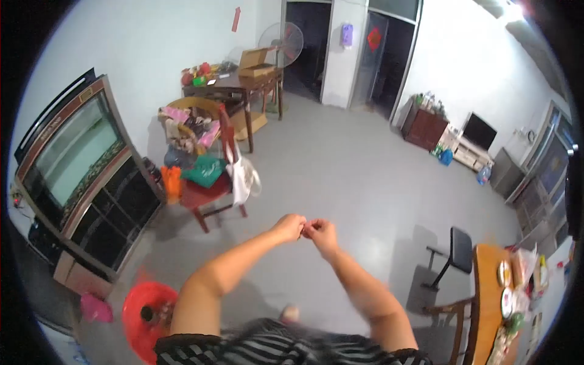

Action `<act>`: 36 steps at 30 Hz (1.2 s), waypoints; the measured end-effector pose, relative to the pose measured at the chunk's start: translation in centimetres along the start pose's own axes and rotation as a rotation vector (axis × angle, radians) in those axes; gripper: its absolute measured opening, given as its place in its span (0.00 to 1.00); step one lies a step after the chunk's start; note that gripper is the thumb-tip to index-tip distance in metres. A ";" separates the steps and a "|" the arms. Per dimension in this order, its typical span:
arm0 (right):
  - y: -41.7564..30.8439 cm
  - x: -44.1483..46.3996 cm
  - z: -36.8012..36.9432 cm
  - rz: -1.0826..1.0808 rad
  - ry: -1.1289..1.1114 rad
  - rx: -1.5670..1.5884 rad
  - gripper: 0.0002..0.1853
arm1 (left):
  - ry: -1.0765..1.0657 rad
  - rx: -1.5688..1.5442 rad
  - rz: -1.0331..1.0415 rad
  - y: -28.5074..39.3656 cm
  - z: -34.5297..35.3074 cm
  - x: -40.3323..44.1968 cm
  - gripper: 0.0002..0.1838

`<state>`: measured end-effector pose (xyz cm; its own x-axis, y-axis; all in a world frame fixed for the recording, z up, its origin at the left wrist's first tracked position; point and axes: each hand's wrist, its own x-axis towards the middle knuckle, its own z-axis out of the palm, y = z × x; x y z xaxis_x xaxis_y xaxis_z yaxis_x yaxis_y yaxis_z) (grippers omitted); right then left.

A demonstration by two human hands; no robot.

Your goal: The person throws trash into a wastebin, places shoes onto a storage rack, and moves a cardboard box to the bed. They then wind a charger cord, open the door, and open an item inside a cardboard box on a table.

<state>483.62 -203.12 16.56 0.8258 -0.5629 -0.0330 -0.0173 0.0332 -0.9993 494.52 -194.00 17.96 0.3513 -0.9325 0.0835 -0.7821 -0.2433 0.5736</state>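
Observation:
Both arms reach forward over the grey floor, and the hands meet near the middle of the view. My left hand point(290, 228) is closed, its fingers pinched together. My right hand point(321, 235) is closed too, its fingertips touching or nearly touching those of the left. Something small and pinkish may be between the fingertips, but it is too small to make out. Below the hands are a striped dark shirt and part of one foot point(290, 314).
A red chair point(205, 193) with bags stands left of the hands. A red basin point(135, 316) sits at the lower left, near a glass-fronted cabinet point(79, 158). At right are a black stool point(460, 250) and a wooden table point(486, 267) holding plates.

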 end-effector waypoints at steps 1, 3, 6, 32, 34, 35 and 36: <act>-1.4 2.8 -0.8 0.036 -0.019 -0.004 0.05 | -0.039 -0.163 -0.049 -1.1 -0.8 3.2 0.08; -1.3 9.0 -2.6 0.053 -0.013 -0.014 0.04 | -0.090 -0.321 -0.137 -2.7 -1.6 9.0 0.09; -1.9 19.2 -5.4 0.039 0.008 -0.008 0.04 | -0.075 -0.480 -0.175 -5.2 -3.6 18.4 0.09; -4.5 107.3 -1.7 -0.015 -0.304 0.134 0.07 | 0.366 -0.614 -0.362 -52.3 -26.4 85.4 0.09; -5.4 113.6 -1.1 -0.035 -0.303 0.158 0.07 | 0.401 -0.493 -0.354 -55.3 -29.2 90.2 0.09; -5.8 116.7 -0.9 -0.045 -0.305 0.166 0.08 | 0.421 -0.435 -0.349 -56.7 -30.6 92.6 0.09; -6.2 119.6 -0.6 -0.041 -0.304 0.155 0.08 | 0.416 -0.498 -0.366 -58.1 -31.8 94.9 0.09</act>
<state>582.17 -271.12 18.80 0.9547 -0.2951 0.0375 0.0863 0.1539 -0.9843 589.69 -259.91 18.43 0.7876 -0.6132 0.0608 -0.2867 -0.2773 0.9170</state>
